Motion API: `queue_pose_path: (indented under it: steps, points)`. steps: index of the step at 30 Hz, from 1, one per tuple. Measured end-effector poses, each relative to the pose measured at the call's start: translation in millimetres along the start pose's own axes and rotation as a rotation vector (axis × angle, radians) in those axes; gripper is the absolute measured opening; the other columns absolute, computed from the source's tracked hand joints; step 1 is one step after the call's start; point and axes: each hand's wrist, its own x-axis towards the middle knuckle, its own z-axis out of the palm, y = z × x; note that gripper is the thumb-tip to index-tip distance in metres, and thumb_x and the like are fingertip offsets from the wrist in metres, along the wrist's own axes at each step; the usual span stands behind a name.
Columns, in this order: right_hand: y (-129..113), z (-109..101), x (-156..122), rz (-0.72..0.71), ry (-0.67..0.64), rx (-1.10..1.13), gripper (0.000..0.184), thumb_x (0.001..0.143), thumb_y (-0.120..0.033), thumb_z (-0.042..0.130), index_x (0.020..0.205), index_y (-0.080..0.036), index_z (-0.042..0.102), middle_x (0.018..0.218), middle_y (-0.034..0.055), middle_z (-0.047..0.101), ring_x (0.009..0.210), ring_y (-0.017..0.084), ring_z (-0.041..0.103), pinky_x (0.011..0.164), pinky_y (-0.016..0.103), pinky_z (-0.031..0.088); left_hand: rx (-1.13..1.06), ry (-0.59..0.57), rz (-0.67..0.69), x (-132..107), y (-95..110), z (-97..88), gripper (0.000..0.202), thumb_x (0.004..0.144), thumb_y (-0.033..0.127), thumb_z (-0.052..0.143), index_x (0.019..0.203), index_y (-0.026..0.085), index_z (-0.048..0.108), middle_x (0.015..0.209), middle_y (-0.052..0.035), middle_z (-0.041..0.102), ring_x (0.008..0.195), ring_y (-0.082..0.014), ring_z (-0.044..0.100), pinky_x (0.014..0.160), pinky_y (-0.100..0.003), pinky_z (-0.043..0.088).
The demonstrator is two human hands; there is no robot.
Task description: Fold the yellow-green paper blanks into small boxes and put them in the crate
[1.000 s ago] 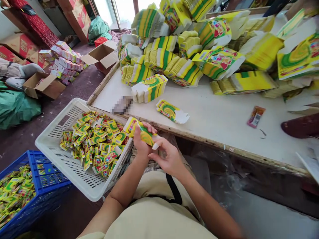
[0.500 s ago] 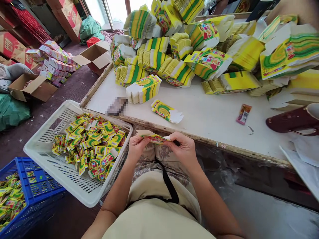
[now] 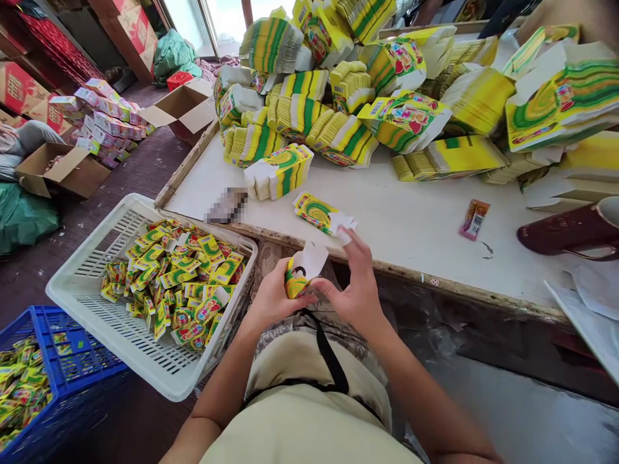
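Note:
My left hand [image 3: 269, 298] is wrapped round a small yellow-and-green carton [image 3: 296, 285], which is opened out with its white flap sticking up. Just right of it, my right hand [image 3: 358, 287] is spread, fingers stretched forward. Its thumb tip is at the carton's edge; I cannot tell whether it presses there. Beyond the fingertips, a flat folded carton [image 3: 314, 211] lies on the white tabletop [image 3: 396, 222]. A short stack of flat cartons [image 3: 281, 171] rests behind it.
Bundles of flat cartons [image 3: 300, 96] are heaped across the table's back. At left, a white basket [image 3: 186, 380] holds many small cartons, beside a blue crate [image 3: 62, 361]. A small sachet [image 3: 474, 219] and a dark red mug [image 3: 563, 229] are at right.
The flat carton between both hands has been opened into a box shape. My left hand now grips it alone, and my right hand has let go and spread its fingers.

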Motion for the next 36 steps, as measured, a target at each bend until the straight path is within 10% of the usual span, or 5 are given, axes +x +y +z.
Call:
queue_pose_path:
  steps: [9, 15, 21, 26, 36]
  points:
    - [22, 28, -7, 0.627, -0.383, 0.778, 0.06, 0.082, -0.058, 0.069, 0.133, -0.027, 0.058, 0.136, 0.0088, 0.064, 0.127, 0.029, 0.06, 0.106, 0.048, 0.05, 0.156, 0.082, 0.342, -3, -8, 10.3, 0.072, 0.076, 0.035, 0.077, 0.139, 0.026, 0.042, 0.126, -0.0112, 0.062, 0.117, -0.0272, 0.062, 0.094, -0.037, 0.052]
    - [22, 30, -16, 0.446, -0.275, 0.615, 0.068, 0.088, -0.067, 0.056, 0.141, -0.024, 0.053, 0.144, 0.0125, 0.058, 0.129, 0.03, 0.058, 0.106, 0.046, 0.051, 0.232, 0.061, 0.291, 0, -10, 7.5, 0.062, 0.074, 0.023, 0.072, 0.127, 0.027, 0.041, 0.114, -0.0063, 0.062, 0.103, -0.0242, 0.066, 0.085, -0.036, 0.053]
    - [12, 24, -22, 0.015, -0.38, 0.22, 0.05, 0.099, -0.021, 0.048, 0.147, -0.033, 0.047, 0.159, 0.0042, 0.039, 0.143, 0.024, 0.044, 0.116, 0.042, 0.042, 0.219, 0.104, 0.18, 3, -12, 14.6, 0.064, 0.071, 0.017, 0.066, 0.125, 0.02, 0.033, 0.111, -0.0105, 0.057, 0.088, -0.0223, 0.065, 0.072, -0.034, 0.052]
    - [31, 18, -17, -0.007, -0.242, 0.159, 0.045, 0.098, -0.019, 0.048, 0.141, -0.029, 0.055, 0.151, 0.0097, 0.05, 0.135, 0.024, 0.053, 0.112, 0.042, 0.047, 0.376, 0.235, 0.185, 1, -9, 4.1, 0.055, 0.066, 0.012, 0.069, 0.116, 0.02, 0.047, 0.112, -0.0106, 0.058, 0.104, -0.0277, 0.06, 0.088, -0.042, 0.051]
    - [46, -4, -8, -0.095, -0.433, 0.128, 0.023, 0.096, -0.03, 0.058, 0.113, -0.024, 0.072, 0.141, 0.0147, 0.056, 0.128, 0.028, 0.058, 0.105, 0.047, 0.051, 0.353, 0.113, 0.229, 7, -2, -21.8, 0.053, 0.067, 0.03, 0.083, 0.114, 0.022, 0.06, 0.104, -0.0056, 0.067, 0.099, -0.0239, 0.064, 0.085, -0.036, 0.053]
